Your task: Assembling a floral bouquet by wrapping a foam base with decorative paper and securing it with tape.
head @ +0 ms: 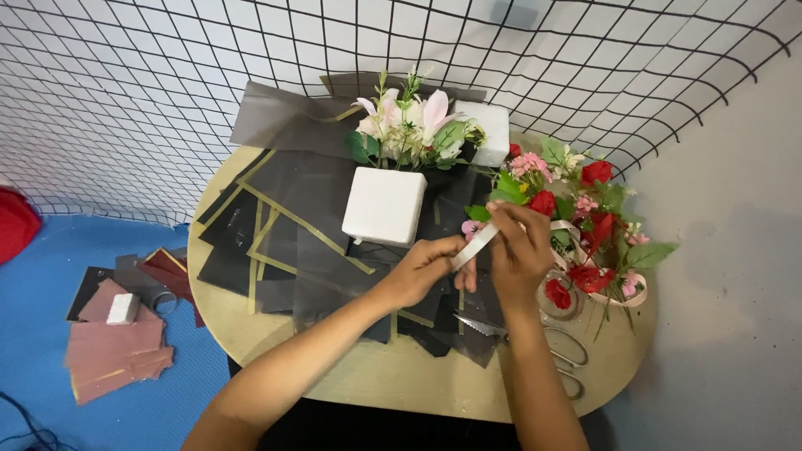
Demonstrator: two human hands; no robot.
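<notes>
My left hand [424, 269] and my right hand [518, 247] meet above the round wooden table [393, 380]. Together they hold a strip of pale ribbon [475, 246] stretched between the fingers. Just behind the hands stands a white foam cube [384, 206]. Pink and white artificial flowers [411, 125] stand behind the cube. Red and pink flowers with green leaves [589, 221] lie to the right of my right hand. Scissors [535, 344] lie on the table under my right forearm.
Dark wrapping sheets with gold edges [292, 225] cover much of the table. A second white foam block [489, 129] stands at the back. A black wire grid [167, 83] rises behind. On the blue floor at left lie pink and dark paper sheets [117, 342].
</notes>
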